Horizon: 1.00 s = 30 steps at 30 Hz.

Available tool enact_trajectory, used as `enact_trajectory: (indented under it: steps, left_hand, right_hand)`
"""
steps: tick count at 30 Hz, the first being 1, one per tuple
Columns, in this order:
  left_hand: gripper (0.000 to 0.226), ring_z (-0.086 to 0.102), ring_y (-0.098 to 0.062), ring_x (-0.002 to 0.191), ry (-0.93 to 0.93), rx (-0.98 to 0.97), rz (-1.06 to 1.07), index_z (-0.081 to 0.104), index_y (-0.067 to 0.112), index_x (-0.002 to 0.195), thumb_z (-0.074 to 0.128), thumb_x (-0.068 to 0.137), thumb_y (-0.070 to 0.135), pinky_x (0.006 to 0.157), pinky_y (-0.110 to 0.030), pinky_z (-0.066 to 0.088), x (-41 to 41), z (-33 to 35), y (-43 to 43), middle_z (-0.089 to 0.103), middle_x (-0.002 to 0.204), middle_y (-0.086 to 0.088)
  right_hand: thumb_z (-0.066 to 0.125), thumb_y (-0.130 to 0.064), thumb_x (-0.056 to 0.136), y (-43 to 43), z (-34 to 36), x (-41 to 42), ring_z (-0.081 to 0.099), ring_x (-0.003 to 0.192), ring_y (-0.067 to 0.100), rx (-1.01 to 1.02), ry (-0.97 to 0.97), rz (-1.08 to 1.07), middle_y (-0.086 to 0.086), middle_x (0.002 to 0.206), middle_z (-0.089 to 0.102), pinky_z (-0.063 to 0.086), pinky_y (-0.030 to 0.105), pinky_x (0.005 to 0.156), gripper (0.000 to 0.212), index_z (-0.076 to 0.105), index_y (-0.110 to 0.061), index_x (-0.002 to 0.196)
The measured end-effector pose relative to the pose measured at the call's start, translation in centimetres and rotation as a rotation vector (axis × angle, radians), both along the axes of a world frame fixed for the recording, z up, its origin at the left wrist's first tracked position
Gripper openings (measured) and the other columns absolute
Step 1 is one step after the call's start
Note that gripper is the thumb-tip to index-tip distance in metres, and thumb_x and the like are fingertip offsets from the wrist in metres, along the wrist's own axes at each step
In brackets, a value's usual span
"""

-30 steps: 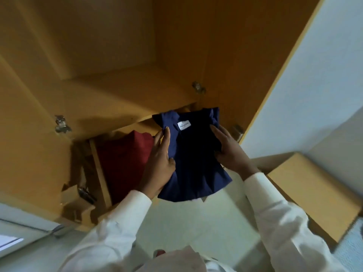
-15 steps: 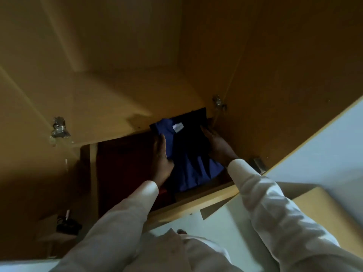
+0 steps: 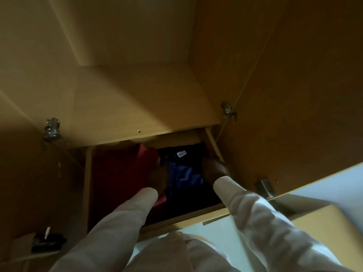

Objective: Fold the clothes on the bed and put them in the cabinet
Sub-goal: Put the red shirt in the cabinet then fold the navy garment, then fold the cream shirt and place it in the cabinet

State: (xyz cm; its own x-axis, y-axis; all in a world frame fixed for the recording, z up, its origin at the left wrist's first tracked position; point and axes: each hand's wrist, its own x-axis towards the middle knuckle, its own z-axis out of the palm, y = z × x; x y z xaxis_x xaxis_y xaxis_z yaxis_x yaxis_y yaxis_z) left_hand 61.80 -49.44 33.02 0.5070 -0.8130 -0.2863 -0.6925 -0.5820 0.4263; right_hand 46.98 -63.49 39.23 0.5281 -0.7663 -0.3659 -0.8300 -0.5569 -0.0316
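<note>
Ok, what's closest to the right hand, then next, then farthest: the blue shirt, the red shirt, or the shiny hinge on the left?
1. Blue shirt, right against the right hand.
2. Red shirt, on the blue one's left.
3. Hinge, far off on the left side.

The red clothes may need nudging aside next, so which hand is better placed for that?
Left, probably. The left hand sits between the red clothes and the blue shirt; the right hand is beyond the shirt, by the compartment wall.
</note>
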Motion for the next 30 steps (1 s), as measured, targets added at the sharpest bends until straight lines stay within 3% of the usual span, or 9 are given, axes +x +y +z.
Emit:
enact_trajectory:
  steps: [2, 5, 8, 11, 14, 18, 21, 24, 30]
  left_hand:
    - [0.057, 0.033, -0.032, 0.141, -0.088, -0.055, -0.084, 0.021, 0.023, 0.155, 0.04, 0.102, 0.013, 0.108, -0.043, 0.038, 0.2, -0.1, -0.4, 0.009, 0.163, -0.007]
    - [0.06, 0.052, -0.034, 0.123, -0.236, 0.069, -0.232, 0.026, 0.019, 0.153, 0.047, 0.098, 0.012, 0.093, -0.039, 0.048, 0.3, -0.7, -1.2, 0.006, 0.163, -0.009]
    - [0.036, 0.051, -0.032, 0.124, -0.253, 0.258, -0.242, 0.05, 0.009, 0.134, 0.045, 0.099, 0.017, 0.096, -0.04, 0.047, 0.9, -0.5, -1.5, 0.034, 0.151, -0.014]
    - [0.032, 0.037, -0.028, 0.139, -0.177, 0.268, -0.245, 0.055, 0.012, 0.128, 0.047, 0.098, 0.02, 0.106, -0.04, 0.039, 1.6, -1.2, -1.7, 0.033, 0.152, -0.013]
    - [0.044, 0.026, -0.025, 0.145, -0.038, 0.185, -0.185, 0.047, 0.016, 0.137, 0.055, 0.094, 0.025, 0.11, -0.039, 0.036, 0.8, -0.2, -1.9, 0.027, 0.157, -0.009]
    - [0.052, 0.045, -0.027, 0.133, 0.215, -0.058, 0.008, 0.05, 0.016, 0.138, 0.065, 0.09, 0.026, 0.108, -0.038, 0.04, -1.7, 1.3, -1.3, 0.045, 0.145, -0.01]
    - [0.022, 0.064, -0.026, 0.103, 0.558, -0.293, 0.15, 0.064, 0.027, 0.107, 0.064, 0.09, 0.014, 0.083, -0.041, 0.056, -5.0, 3.0, 0.7, 0.067, 0.111, -0.005]
    - [0.023, 0.065, -0.015, 0.073, 0.76, -0.452, 0.193, 0.066, 0.024, 0.1, 0.057, 0.092, 0.004, 0.057, -0.028, 0.054, -9.5, 5.9, 3.9, 0.068, 0.094, -0.002]
    - [0.017, 0.061, -0.009, 0.064, 0.901, -0.473, 0.029, 0.068, 0.02, 0.099, 0.058, 0.092, 0.008, 0.053, -0.025, 0.052, -15.3, 5.2, 13.8, 0.069, 0.084, -0.002]
  right_hand:
    - [0.046, -0.017, 0.099, 1.1, -0.9, -0.1, 0.052, 0.126, 0.032, 0.123, 0.01, -0.002, 0.013, 0.143, 0.046, 0.045, 0.042, 0.101, 0.045, 0.039, -0.012, 0.144]
    - [0.05, -0.029, 0.1, 1.5, -3.4, -1.8, 0.051, 0.127, 0.03, 0.304, 0.087, -0.008, 0.011, 0.14, 0.05, 0.043, 0.041, 0.105, 0.039, 0.05, -0.016, 0.137]
    - [0.059, -0.04, 0.094, 1.4, -4.5, -3.6, 0.058, 0.118, 0.027, 0.318, 0.05, 0.005, 0.006, 0.127, 0.061, 0.046, 0.04, 0.102, 0.026, 0.065, -0.022, 0.112]
    - [0.058, -0.051, 0.091, 1.0, -4.7, -3.8, 0.057, 0.121, 0.026, 0.372, -0.002, -0.083, 0.005, 0.13, 0.061, 0.047, 0.038, 0.101, 0.045, 0.062, -0.024, 0.126]
    - [0.06, -0.046, 0.091, 1.0, -4.1, -3.8, 0.055, 0.124, 0.028, 0.403, -0.037, -0.125, 0.007, 0.135, 0.059, 0.046, 0.039, 0.101, 0.047, 0.058, -0.023, 0.132]
    - [0.064, -0.038, 0.09, 1.9, -1.5, -5.1, 0.056, 0.122, 0.033, 0.374, -0.217, -0.091, 0.009, 0.135, 0.058, 0.045, 0.039, 0.1, 0.057, 0.045, -0.025, 0.142]
    - [0.065, -0.033, 0.09, 5.1, 1.6, -6.9, 0.065, 0.11, 0.025, 0.337, -0.523, -0.006, 0.004, 0.127, 0.064, 0.053, 0.039, 0.092, 0.056, 0.044, -0.028, 0.142]
    - [0.061, -0.025, 0.093, 10.3, 3.7, -10.3, 0.066, 0.1, 0.01, 0.279, -0.758, -0.049, -0.005, 0.12, 0.068, 0.055, 0.029, 0.087, 0.04, 0.056, -0.028, 0.133]
    - [0.058, -0.011, 0.086, 22.4, 2.2, -16.9, 0.068, 0.079, 0.005, 0.189, -0.963, -0.396, -0.008, 0.093, 0.073, 0.056, 0.027, 0.077, 0.03, 0.068, -0.017, 0.113]
